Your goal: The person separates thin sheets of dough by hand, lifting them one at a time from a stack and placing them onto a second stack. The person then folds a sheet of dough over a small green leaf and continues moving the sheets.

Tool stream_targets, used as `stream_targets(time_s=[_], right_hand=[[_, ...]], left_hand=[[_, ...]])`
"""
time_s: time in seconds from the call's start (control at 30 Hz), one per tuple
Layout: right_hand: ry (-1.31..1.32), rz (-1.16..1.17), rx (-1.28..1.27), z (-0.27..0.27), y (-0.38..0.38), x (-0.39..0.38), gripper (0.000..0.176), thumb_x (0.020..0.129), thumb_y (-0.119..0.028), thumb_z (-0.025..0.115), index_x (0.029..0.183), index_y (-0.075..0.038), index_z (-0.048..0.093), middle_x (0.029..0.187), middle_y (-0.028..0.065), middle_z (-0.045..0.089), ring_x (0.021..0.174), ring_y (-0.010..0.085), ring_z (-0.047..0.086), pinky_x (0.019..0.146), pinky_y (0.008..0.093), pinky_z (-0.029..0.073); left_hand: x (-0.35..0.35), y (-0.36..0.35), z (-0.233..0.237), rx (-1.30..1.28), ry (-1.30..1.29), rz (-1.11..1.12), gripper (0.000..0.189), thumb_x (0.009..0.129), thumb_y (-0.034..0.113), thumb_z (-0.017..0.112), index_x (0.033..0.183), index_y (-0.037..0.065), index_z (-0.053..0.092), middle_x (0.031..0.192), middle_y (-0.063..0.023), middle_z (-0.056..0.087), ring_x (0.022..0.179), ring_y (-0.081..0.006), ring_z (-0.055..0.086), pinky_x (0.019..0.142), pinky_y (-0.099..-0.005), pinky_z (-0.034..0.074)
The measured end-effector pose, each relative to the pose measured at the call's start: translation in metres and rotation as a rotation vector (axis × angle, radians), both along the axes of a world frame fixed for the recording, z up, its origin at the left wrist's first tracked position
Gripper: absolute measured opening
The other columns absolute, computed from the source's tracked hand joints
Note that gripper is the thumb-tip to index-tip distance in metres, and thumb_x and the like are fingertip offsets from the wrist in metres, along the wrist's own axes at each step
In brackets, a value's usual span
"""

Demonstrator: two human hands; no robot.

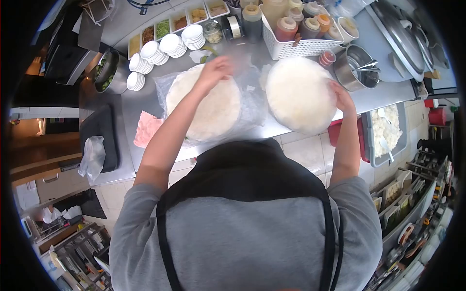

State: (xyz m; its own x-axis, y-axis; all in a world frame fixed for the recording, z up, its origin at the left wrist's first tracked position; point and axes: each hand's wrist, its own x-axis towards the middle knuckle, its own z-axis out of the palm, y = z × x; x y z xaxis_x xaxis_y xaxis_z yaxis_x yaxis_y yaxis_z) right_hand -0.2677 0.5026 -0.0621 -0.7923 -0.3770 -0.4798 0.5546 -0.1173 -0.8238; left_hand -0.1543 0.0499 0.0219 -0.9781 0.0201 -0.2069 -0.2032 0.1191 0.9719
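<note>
My right hand (343,98) grips the right rim of a large, round, white flat sheet (298,92), its fingers closed at the edge. The near side of this sheet reaches past the counter's front edge. Over the far part of a second pale round sheet (206,109) is my left hand (217,73), its fingers smeared by motion. That second sheet lies flat on a clear plastic bag (250,109) spread over the steel counter. A pink cloth (147,128) lies to its left.
Stacks of small white dishes (172,44) stand at the back left, before trays of toppings (181,22). A white basket (303,48) holds several sauce bottles. Right of it sits a metal pot (357,68) with utensils. A grey tub (388,128) of white food stands at far right.
</note>
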Motion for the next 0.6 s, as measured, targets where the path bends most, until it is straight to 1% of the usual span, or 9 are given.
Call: stream_targets(time_s=[0.07, 0.13, 0.23, 0.3, 0.37, 0.43, 0.5, 0.57, 0.6], right_hand=[[-0.011, 0.013, -0.029, -0.004, 0.0, -0.001, 0.035, 0.084, -0.017, 0.053, 0.115, -0.002, 0.047, 0.106, 0.0058, 0.054, 0.098, 0.0152, 0.052, 0.084, 0.0273, 0.043], [0.013, 0.039, -0.027, -0.011, 0.004, -0.004, 0.035, 0.085, -0.018, 0.052, 0.116, -0.003, 0.047, 0.107, 0.0047, 0.054, 0.099, 0.0147, 0.052, 0.086, 0.0274, 0.042], [0.007, 0.032, -0.075, -0.013, 0.004, -0.004, 0.034, 0.086, -0.018, 0.05, 0.116, -0.003, 0.047, 0.108, 0.0045, 0.054, 0.099, 0.0143, 0.051, 0.087, 0.0272, 0.041], [0.009, 0.044, -0.077, -0.014, 0.002, -0.004, 0.034, 0.087, -0.02, 0.049, 0.116, -0.003, 0.047, 0.109, 0.0042, 0.054, 0.099, 0.0147, 0.051, 0.087, 0.028, 0.04], [0.04, 0.005, 0.01, -0.013, 0.005, -0.006, 0.035, 0.087, -0.021, 0.048, 0.117, -0.002, 0.047, 0.111, 0.0043, 0.053, 0.099, 0.0156, 0.051, 0.087, 0.0282, 0.04], [0.239, 0.012, 0.171, -0.007, 0.012, -0.012, 0.038, 0.086, -0.025, 0.05, 0.118, -0.004, 0.048, 0.108, 0.0039, 0.054, 0.098, 0.0158, 0.051, 0.085, 0.0278, 0.04], [0.214, -0.11, 0.498, 0.048, -0.013, 0.006, 0.041, 0.084, -0.029, 0.053, 0.118, -0.007, 0.049, 0.105, 0.0036, 0.056, 0.095, 0.0153, 0.053, 0.082, 0.0259, 0.04], [0.413, -0.14, 0.63, 0.032, -0.002, -0.017, 0.043, 0.082, -0.032, 0.055, 0.117, -0.008, 0.049, 0.103, 0.0044, 0.058, 0.092, 0.0151, 0.054, 0.08, 0.0245, 0.041], [0.484, -0.202, 0.554, 0.053, -0.027, -0.008, 0.04, 0.084, -0.029, 0.054, 0.117, -0.007, 0.049, 0.102, 0.0051, 0.058, 0.09, 0.0149, 0.055, 0.079, 0.0251, 0.042]], left_hand=[[0.026, -0.029, 0.003, 0.012, -0.033, 0.04, 0.038, 0.082, 0.017, 0.056, 0.117, 0.005, 0.047, 0.104, -0.0083, 0.058, 0.086, -0.0149, 0.058, 0.072, -0.0261, 0.046], [0.05, -0.057, 0.003, 0.044, -0.085, 0.203, 0.034, 0.082, 0.015, 0.057, 0.113, 0.003, 0.05, 0.1, -0.0088, 0.059, 0.082, -0.0155, 0.059, 0.071, -0.0264, 0.046], [0.09, -0.095, -0.006, -0.004, -0.143, 0.349, 0.034, 0.082, 0.018, 0.057, 0.112, 0.002, 0.051, 0.099, -0.0089, 0.06, 0.082, -0.0152, 0.059, 0.071, -0.0262, 0.045], [0.117, -0.115, -0.017, 0.019, -0.157, 0.428, 0.033, 0.081, 0.017, 0.057, 0.111, 0.002, 0.052, 0.099, -0.0089, 0.06, 0.081, -0.0153, 0.059, 0.07, -0.0258, 0.045], [0.144, -0.128, -0.028, 0.045, -0.144, 0.563, 0.031, 0.081, 0.016, 0.058, 0.108, 0.003, 0.054, 0.095, -0.0069, 0.061, 0.08, -0.0144, 0.058, 0.069, -0.0255, 0.045], [0.166, -0.137, -0.043, 0.041, -0.164, 0.625, 0.031, 0.081, 0.017, 0.057, 0.108, 0.003, 0.053, 0.094, -0.0053, 0.06, 0.081, -0.0133, 0.056, 0.071, -0.0254, 0.045], [0.19, -0.143, -0.056, 0.031, -0.192, 0.692, 0.031, 0.081, 0.018, 0.057, 0.108, 0.004, 0.053, 0.093, -0.0037, 0.059, 0.082, -0.0122, 0.054, 0.072, -0.0252, 0.044], [0.204, -0.141, -0.064, 0.055, -0.214, 0.758, 0.029, 0.081, 0.018, 0.057, 0.106, 0.003, 0.053, 0.091, -0.0016, 0.057, 0.082, -0.0114, 0.053, 0.072, -0.0249, 0.044], [0.208, -0.137, -0.063, 0.099, -0.222, 0.769, 0.029, 0.081, 0.019, 0.058, 0.105, 0.003, 0.055, 0.092, -0.0018, 0.057, 0.083, -0.0109, 0.053, 0.072, -0.0243, 0.043]])
